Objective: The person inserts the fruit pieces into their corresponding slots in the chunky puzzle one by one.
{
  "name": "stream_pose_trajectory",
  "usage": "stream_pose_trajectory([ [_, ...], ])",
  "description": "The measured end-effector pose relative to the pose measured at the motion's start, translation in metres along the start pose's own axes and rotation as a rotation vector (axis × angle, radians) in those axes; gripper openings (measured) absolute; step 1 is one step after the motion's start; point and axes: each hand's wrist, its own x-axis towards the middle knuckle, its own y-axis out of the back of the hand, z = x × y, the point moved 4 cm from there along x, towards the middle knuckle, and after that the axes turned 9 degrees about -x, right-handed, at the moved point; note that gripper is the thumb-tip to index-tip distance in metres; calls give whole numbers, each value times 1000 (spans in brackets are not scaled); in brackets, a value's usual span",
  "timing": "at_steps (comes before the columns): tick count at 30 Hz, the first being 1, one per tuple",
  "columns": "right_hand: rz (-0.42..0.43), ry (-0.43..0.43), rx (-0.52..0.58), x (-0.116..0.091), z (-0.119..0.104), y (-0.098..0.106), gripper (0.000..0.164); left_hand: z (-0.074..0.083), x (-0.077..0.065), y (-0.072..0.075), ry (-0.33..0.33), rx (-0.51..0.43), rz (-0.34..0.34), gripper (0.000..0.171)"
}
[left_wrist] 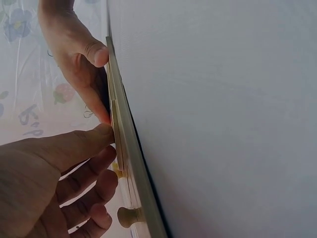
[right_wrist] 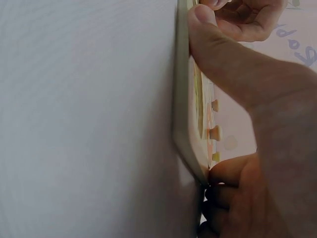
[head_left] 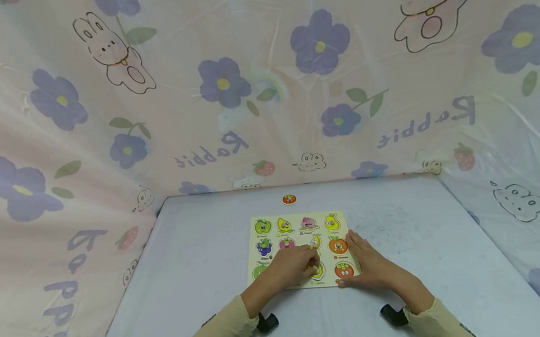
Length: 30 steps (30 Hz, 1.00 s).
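A pale wooden fruit puzzle board (head_left: 279, 238) with knobbed pieces lies on the table. My left hand (head_left: 289, 266) reaches over its front part, thumb and fingertips pinching the yellow lemon piece (head_left: 320, 272), which the hand partly covers. Seen from the left wrist, the left thumb (left_wrist: 91, 141) and index finger meet at a thin piece on the board's face. My right hand (head_left: 370, 263) grips the front right corner, its thumb on the front edge and its fingers along the right side. Near that thumb is the red tomato-like picture (head_left: 344, 270).
A loose red fruit piece (head_left: 289, 199) with green leaves lies behind the board, near the table's back edge. The white-covered table (head_left: 200, 245) is enclosed by curtains (head_left: 277, 127) printed with rabbits and flowers. Orange (head_left: 338, 246) and grape (head_left: 264, 247) pieces sit in the board.
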Motion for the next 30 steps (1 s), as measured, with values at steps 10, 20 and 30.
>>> stream_pose_trajectory([
  [10,-3,-9,-7,1,3,-1,140,-1,2,-1,-1,-9,-6,6],
  [20,-5,-9,-6,1,3,-1,139,2,1,2,-11,-47,-5,6],
  [30,-3,-4,-11,0,1,0,139,-5,1,-1,-10,-84,-2,5],
])
